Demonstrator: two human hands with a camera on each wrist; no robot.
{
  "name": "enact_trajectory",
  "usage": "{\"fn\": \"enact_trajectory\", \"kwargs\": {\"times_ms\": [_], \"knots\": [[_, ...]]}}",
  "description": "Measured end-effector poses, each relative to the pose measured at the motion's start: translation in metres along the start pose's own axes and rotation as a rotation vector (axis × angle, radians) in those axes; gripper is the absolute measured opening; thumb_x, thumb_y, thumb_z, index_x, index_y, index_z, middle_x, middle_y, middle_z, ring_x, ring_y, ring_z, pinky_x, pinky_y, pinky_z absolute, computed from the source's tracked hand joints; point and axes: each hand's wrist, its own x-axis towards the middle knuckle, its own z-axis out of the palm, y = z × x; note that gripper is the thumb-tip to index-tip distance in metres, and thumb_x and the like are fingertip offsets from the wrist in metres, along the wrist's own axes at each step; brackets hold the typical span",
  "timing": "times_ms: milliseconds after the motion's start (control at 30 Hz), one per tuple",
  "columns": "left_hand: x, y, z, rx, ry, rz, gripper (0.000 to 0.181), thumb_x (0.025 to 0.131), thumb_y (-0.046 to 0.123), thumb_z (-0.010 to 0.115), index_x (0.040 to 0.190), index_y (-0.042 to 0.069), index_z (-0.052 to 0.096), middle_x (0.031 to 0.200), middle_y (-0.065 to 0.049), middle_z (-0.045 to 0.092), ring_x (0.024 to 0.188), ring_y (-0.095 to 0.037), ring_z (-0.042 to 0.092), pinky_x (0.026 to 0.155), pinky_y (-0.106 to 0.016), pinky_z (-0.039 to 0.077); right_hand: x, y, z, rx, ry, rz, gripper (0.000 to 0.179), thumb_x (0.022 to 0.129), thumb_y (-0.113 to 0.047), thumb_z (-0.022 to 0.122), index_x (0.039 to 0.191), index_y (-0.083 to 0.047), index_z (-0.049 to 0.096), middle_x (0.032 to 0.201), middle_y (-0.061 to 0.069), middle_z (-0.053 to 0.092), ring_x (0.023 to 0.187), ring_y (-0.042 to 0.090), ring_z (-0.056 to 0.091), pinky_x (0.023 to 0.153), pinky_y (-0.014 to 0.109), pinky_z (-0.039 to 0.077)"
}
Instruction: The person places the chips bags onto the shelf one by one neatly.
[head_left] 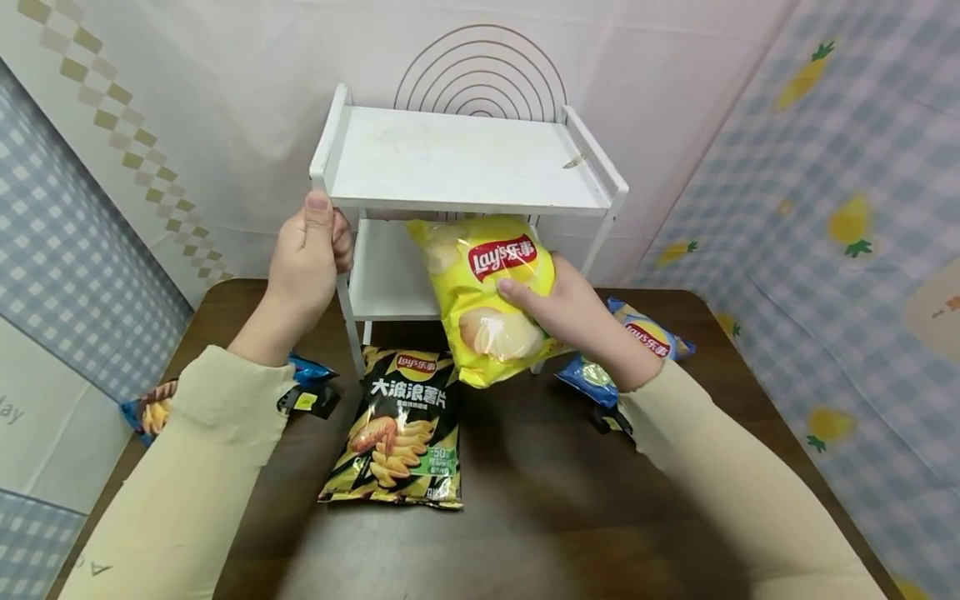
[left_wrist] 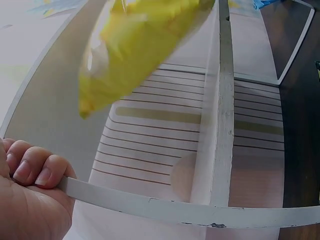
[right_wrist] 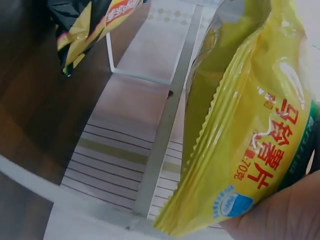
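Fingers (head_left: 337, 237) of the left hand (head_left: 303, 267) curl round the front left corner of the white rack (head_left: 465, 158), thumb on its top rail. The right hand (head_left: 577, 321) grips a yellow bag (head_left: 483, 292), tilted, its top end just under the upper shelf at the rack's front. A black bag (head_left: 397, 429) lies flat on the brown surface (head_left: 540, 500) before the rack; a blue bag (head_left: 645, 337) lies behind the right wrist.

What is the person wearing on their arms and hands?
Both arms are in long, plain pale-yellow sleeves that end in soft cuffs at the wrists. The left hand and right hand are bare: no gloves, rings or watch show. The nails are short and unpainted.
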Motion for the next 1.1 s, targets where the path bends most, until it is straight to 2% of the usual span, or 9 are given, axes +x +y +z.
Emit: {"fn": "enact_trajectory", "kwargs": {"times_ms": [267, 367, 500, 600, 767, 900, 967, 1100], "knots": [[0.000, -0.001, 0.002, -0.013, -0.003, 0.007, 0.052, 0.106, 0.036, 0.023, 0.072, -0.002, 0.027, 0.057, -0.004, 0.024, 0.049, -0.018, 0.020, 0.047, -0.028, 0.017, 0.031, -0.008, 0.004, 0.110, -0.001, 0.061, 0.051, 0.092, -0.050, 0.061, 0.119, -0.008, 0.049, 0.101, 0.015, 0.060, 0.075, 0.027, 0.065, 0.063, 0.037, 0.056], [0.000, -0.002, 0.003, -0.017, -0.004, 0.007, 0.052, 0.106, 0.036, 0.023, 0.072, -0.002, 0.027, 0.057, -0.004, 0.024, 0.049, -0.017, 0.020, 0.047, -0.028, 0.017, 0.038, -0.005, 0.004, 0.079, 0.035, 0.129, 0.063, 0.090, -0.053, 0.061, 0.128, -0.009, 0.039, 0.110, 0.013, 0.052, 0.085, 0.025, 0.062, 0.070, 0.035, 0.054], [-0.001, -0.002, 0.004, -0.024, -0.004, 0.016, 0.051, 0.106, 0.035, 0.023, 0.072, -0.002, 0.027, 0.057, -0.004, 0.024, 0.048, -0.017, 0.020, 0.046, -0.027, 0.017, 0.042, 0.001, 0.006, -0.016, 0.090, 0.195, 0.080, 0.089, -0.056, 0.060, 0.142, -0.010, 0.021, 0.119, 0.013, 0.044, 0.094, 0.025, 0.057, 0.079, 0.036, 0.050], [-0.001, -0.001, 0.005, -0.031, -0.006, 0.022, 0.051, 0.106, 0.035, 0.023, 0.072, -0.003, 0.026, 0.057, -0.004, 0.023, 0.048, -0.017, 0.019, 0.046, -0.028, 0.016, 0.041, 0.002, 0.008, -0.136, 0.134, 0.147, 0.082, 0.090, -0.051, 0.060, 0.146, -0.008, 0.018, 0.127, 0.019, 0.037, 0.102, 0.027, 0.051, 0.086, 0.039, 0.047], [-0.001, 0.000, 0.007, -0.035, -0.005, 0.023, 0.051, 0.106, 0.035, 0.023, 0.072, -0.002, 0.026, 0.057, -0.004, 0.023, 0.048, -0.017, 0.019, 0.046, -0.028, 0.016, 0.029, -0.001, 0.014, -0.289, 0.156, -0.008, 0.078, 0.090, -0.045, 0.059, 0.146, -0.005, 0.024, 0.144, 0.025, 0.014, 0.122, 0.032, 0.034, 0.097, 0.045, 0.041], [-0.001, 0.000, 0.008, -0.030, -0.005, 0.026, 0.050, 0.106, 0.035, 0.023, 0.072, -0.002, 0.027, 0.057, -0.004, 0.023, 0.048, -0.017, 0.019, 0.046, -0.027, 0.016, 0.019, 0.000, 0.016, -0.352, 0.102, -0.067, 0.075, 0.092, -0.048, 0.055, 0.149, -0.010, 0.025, 0.151, 0.025, 0.007, 0.132, 0.036, 0.029, 0.098, 0.049, 0.040], [-0.001, 0.000, 0.009, -0.033, -0.007, 0.027, 0.050, 0.106, 0.034, 0.023, 0.073, -0.003, 0.026, 0.057, -0.004, 0.024, 0.048, -0.017, 0.020, 0.046, -0.027, 0.016, 0.014, 0.000, 0.017, -0.404, 0.054, -0.064, 0.072, 0.093, -0.050, 0.050, 0.151, -0.013, 0.026, 0.154, 0.021, 0.009, 0.134, 0.036, 0.028, 0.096, 0.049, 0.040], [-0.002, 0.001, 0.009, -0.027, -0.006, 0.022, 0.051, 0.106, 0.035, 0.023, 0.073, -0.003, 0.026, 0.057, -0.004, 0.023, 0.048, -0.017, 0.019, 0.046, -0.028, 0.016, 0.007, -0.003, 0.016, -0.510, -0.067, -0.061, 0.070, 0.096, -0.052, 0.041, 0.154, -0.018, 0.022, 0.158, 0.015, 0.009, 0.140, 0.034, 0.020, 0.102, 0.053, 0.034]]}}
